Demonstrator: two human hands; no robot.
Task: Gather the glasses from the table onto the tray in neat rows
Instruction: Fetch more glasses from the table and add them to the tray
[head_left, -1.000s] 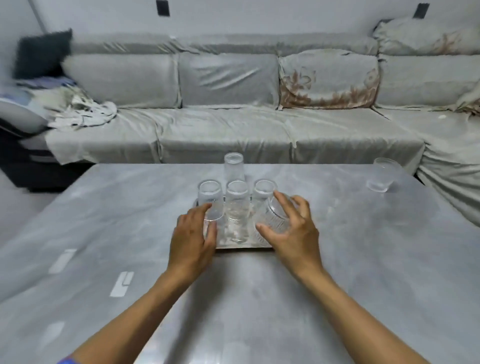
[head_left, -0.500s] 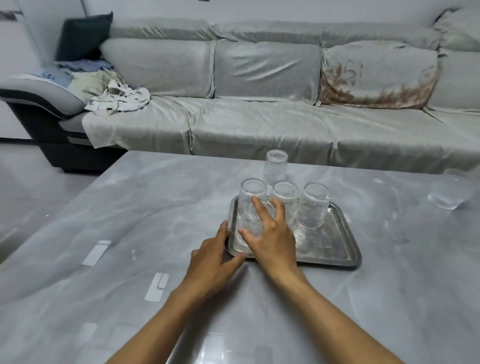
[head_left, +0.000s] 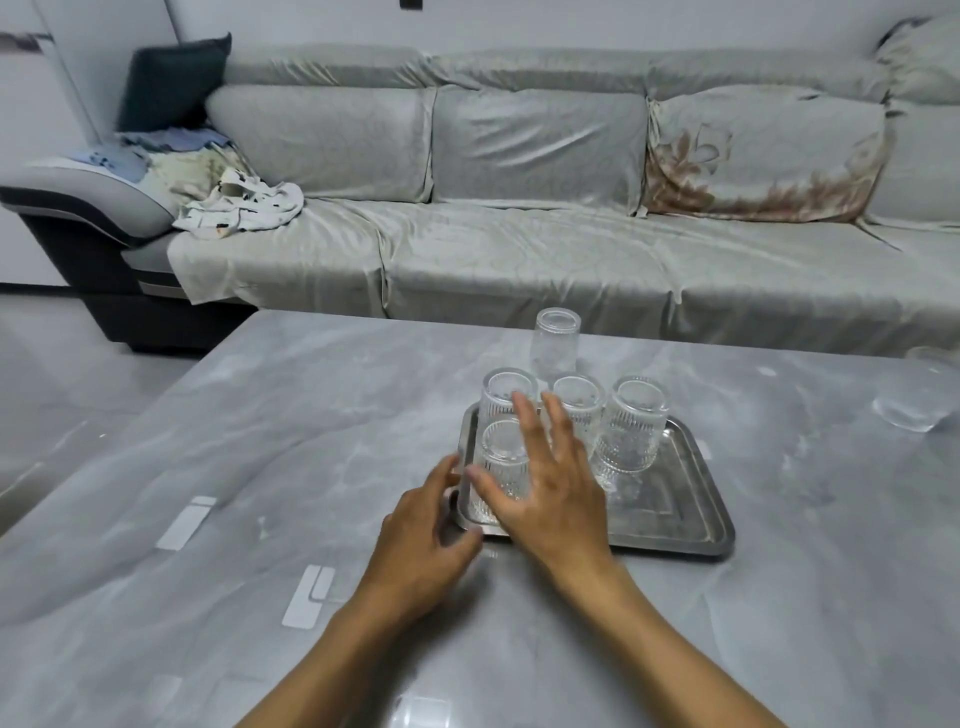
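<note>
A steel tray (head_left: 675, 543) lies on the grey table. Three ribbed glasses stand upside down in its back row: left (head_left: 506, 397), middle (head_left: 579, 402), right (head_left: 631, 428). A fourth glass (head_left: 501, 465) stands upside down in front of the left one. My right hand (head_left: 550, 488) hovers beside that glass with its fingers spread and its thumb in front of it. My left hand (head_left: 426, 535) wraps the tray's near left corner, thumb along the left rim. One glass (head_left: 556, 343) stands on the table behind the tray, and another glass (head_left: 909, 413) sits far right.
A long grey sofa (head_left: 519, 249) runs behind the table, with crumpled clothes (head_left: 239, 208) at its left end. White tape marks (head_left: 311, 595) are stuck on the table's near left. The tray's right half is bare metal.
My right hand carried a glass to the tray's front left spot and has now spread its fingers off it. My left hand moved to the tray's near left corner. The view swung left.
</note>
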